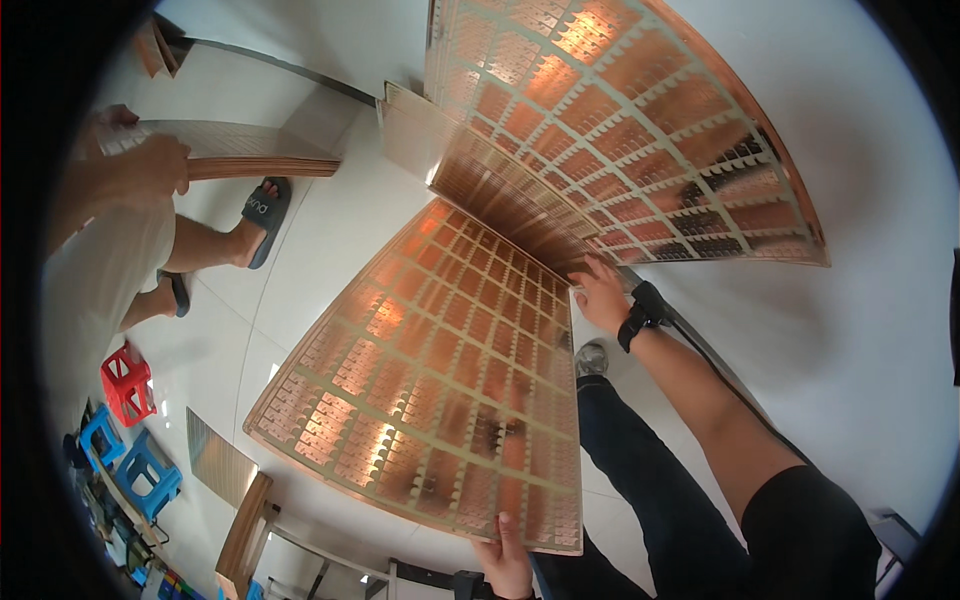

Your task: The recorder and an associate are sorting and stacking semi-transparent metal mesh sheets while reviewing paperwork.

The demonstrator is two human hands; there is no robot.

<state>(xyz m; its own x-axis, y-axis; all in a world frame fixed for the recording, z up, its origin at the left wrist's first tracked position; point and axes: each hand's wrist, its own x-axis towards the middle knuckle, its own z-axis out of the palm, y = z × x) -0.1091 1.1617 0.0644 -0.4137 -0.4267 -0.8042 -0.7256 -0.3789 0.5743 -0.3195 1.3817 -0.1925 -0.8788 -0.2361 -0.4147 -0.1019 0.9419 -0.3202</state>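
A large copper circuit-board panel (450,375), printed with a grid of repeated patterns, lies tilted in front of me. My left hand (505,565) grips its near edge, thumb on the face and the other fingers hidden underneath. At the far right corner of the panel, my right hand (603,295) is closed around the edge, its fingertips close to a row of standing panels (510,205). Behind these, another tall copper panel (640,130) leans against the white wall. A black band sits on my right wrist.
On the left, another person's hand (155,165) holds a stack of panels (265,165). That person's sandalled foot (262,222) stands on the tiled floor. Red (128,385) and blue stools (148,475) stand lower left, near a panel stack (243,535) on a metal frame.
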